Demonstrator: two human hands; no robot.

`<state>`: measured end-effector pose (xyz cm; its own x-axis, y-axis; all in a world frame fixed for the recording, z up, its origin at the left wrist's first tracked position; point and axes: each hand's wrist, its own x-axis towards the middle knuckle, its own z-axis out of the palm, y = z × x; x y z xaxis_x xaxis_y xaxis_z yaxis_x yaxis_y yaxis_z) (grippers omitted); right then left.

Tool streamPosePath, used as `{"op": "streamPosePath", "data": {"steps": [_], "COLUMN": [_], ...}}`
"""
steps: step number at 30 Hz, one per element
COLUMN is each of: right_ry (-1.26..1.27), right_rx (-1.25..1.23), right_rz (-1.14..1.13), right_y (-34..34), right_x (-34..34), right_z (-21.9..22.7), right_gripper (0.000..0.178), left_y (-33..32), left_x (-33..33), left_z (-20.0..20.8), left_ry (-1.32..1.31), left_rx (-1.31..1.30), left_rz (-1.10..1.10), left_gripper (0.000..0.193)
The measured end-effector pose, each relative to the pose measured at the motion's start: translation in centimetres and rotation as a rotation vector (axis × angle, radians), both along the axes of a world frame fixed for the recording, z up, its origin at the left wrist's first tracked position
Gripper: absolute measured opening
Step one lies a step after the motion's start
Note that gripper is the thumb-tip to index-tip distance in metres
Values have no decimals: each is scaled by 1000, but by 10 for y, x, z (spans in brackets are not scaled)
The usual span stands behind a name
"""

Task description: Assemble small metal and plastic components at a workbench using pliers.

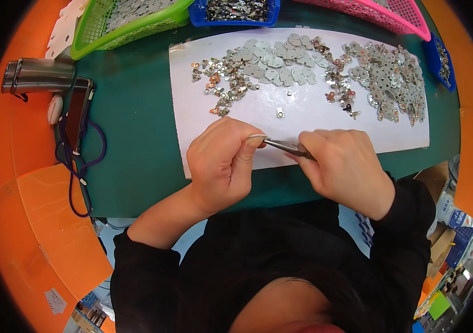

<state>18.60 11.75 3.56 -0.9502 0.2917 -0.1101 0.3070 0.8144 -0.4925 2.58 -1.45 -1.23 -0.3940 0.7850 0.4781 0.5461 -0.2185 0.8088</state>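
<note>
My left hand (222,161) pinches a small flat metal plate (257,136) edge-on between thumb and forefinger. From the right, the tip of a pair of pliers (287,146) reaches the plate; my right hand (342,164) is closed round its handles. Both hands are above the near part of a white board (303,125). A single small metal clip (280,112) lies on the board beyond them. Farther back are a heap of flat grey plates (281,60), small clips (228,83) left of it, more clips (336,77) right of it, and a pile of plates with clips (389,77).
Along the far edge stand a green basket (136,34), a blue bin (234,23) and a pink basket (381,22), with another blue bin (439,61) at right. A metal cup (42,76) and a phone with a cord (75,114) lie left on the green table (131,166). Orange panels flank it.
</note>
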Motion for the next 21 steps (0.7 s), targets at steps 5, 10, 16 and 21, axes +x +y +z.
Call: {"op": "streamPosePath", "data": {"steps": [5,10,16,21], "right_ry": [180,201,192,158], "right_rx": [161,31,24,1], "right_rz": [-78,-101,-76,-74], "right_y": [1,6,0,-4], "right_x": [-4,-5,-9,-10], "right_z": [-2,0,-1,-2], "right_gripper": [20,21,21,19], "left_y": [1,2,-2,-1], "left_x": [0,1,-1,1], "left_z": [-3,-6,-4,-4], "left_ry": [-106,-192,-173,-236], "left_rx": [30,34,4,44], "left_rz": [70,36,-8,-6], "left_gripper": [9,10,10,11]}}
